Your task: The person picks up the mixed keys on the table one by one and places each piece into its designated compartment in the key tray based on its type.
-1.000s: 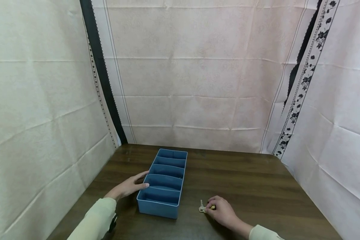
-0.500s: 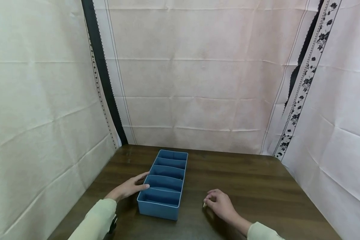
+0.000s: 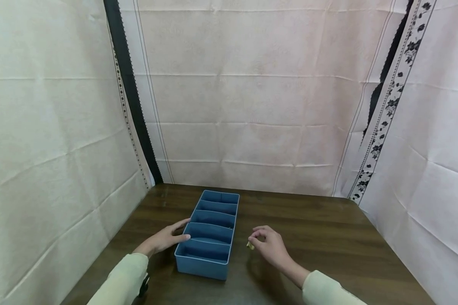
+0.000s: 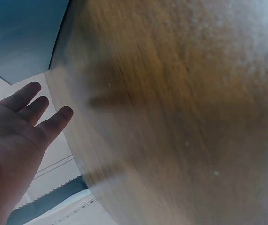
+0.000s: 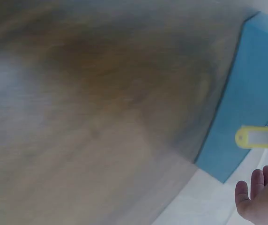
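My left hand (image 3: 161, 241) rests against the left side of a blue divided box (image 3: 203, 270), thumb and fingers extended at its rim. In the left wrist view, the fingers of that hand (image 4: 19, 129) spread beside the box's blue wall (image 4: 21, 37). Above the table, right of the box, my right hand (image 3: 269, 248) pinches a key with a yellow key tag (image 3: 250, 245). The tag (image 5: 259, 137) hangs from the fingertips in the right wrist view, in front of the box's side wall (image 5: 239, 103). The key itself is mostly hidden.
The box stands lengthwise on a dark wooden table (image 3: 309, 224), its row of several compartments running away from me. Pale cloth hangs behind the table (image 3: 252, 106) and along both sides.
The right hand has lifted the key and its tag off the table and carried them leftward and away from me, nearer the box. My left hand has stayed put on the box.
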Available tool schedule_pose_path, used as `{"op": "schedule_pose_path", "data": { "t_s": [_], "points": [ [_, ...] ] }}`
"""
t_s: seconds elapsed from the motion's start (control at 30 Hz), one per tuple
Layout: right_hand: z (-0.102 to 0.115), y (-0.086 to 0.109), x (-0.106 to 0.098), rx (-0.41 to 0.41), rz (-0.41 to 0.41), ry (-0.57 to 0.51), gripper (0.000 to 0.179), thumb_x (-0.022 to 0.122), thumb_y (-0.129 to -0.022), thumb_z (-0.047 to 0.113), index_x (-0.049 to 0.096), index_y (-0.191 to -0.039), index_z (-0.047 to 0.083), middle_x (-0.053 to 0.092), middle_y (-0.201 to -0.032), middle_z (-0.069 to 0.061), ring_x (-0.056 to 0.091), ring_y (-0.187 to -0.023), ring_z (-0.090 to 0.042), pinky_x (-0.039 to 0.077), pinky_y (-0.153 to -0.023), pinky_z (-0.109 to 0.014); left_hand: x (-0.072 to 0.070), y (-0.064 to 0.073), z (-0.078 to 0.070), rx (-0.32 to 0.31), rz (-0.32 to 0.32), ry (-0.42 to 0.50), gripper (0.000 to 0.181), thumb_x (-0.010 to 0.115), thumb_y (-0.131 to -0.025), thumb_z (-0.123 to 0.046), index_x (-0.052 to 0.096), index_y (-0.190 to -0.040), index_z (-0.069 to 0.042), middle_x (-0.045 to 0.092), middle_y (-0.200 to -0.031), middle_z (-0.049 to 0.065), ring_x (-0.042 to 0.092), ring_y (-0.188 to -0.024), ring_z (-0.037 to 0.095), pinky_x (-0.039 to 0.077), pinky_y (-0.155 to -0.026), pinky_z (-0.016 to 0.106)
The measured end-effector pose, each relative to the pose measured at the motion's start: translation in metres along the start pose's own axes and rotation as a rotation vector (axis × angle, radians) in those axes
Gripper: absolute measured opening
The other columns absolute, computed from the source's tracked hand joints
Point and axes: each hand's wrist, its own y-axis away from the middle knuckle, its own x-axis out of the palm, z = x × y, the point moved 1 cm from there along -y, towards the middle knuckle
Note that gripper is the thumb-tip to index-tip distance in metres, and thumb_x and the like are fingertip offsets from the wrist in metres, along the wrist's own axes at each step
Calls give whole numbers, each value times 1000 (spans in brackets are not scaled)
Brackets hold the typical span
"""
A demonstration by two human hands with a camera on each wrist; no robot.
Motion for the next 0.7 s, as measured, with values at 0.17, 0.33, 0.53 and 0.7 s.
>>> {"op": "schedule_pose_path", "data": {
  "t_s": [0.17,0.33,0.53,0.7],
  "points": [
    [20,-7,7,-41,16,-50,11,72,-92,23,73,-82,19,67,-114,-3,61,-110,-29,50,-93,-52,1,0,0,-3,-3,0,70,64,-93,-50,36,-154,-30,32,-157,18,27,-142,47,21,-105,75],
    [40,-12,18,-40,38,-111,12,70,-94,25,73,-84,20,65,-118,-3,59,-113,-28,48,-96,-53,0,2,0,-5,-2,-11,70,64,-93,-52,36,-154,-31,32,-157,18,28,-141,48,22,-104,76],
    [63,-19,33,-55,66,-179,12,68,-95,25,74,-86,19,64,-122,-8,57,-118,-30,45,-100,-54,0,2,-1,-6,-5,-13,69,65,-93,-52,37,-153,-33,33,-157,16,27,-142,47,21,-104,76],
    [79,-22,46,-51,91,-205,14,69,-95,26,74,-85,18,65,-120,-3,56,-119,-30,46,-100,-54,0,1,0,-28,-16,-34,71,64,-92,-55,37,-153,-34,33,-157,16,28,-141,47,22,-103,76]
  ]
}}
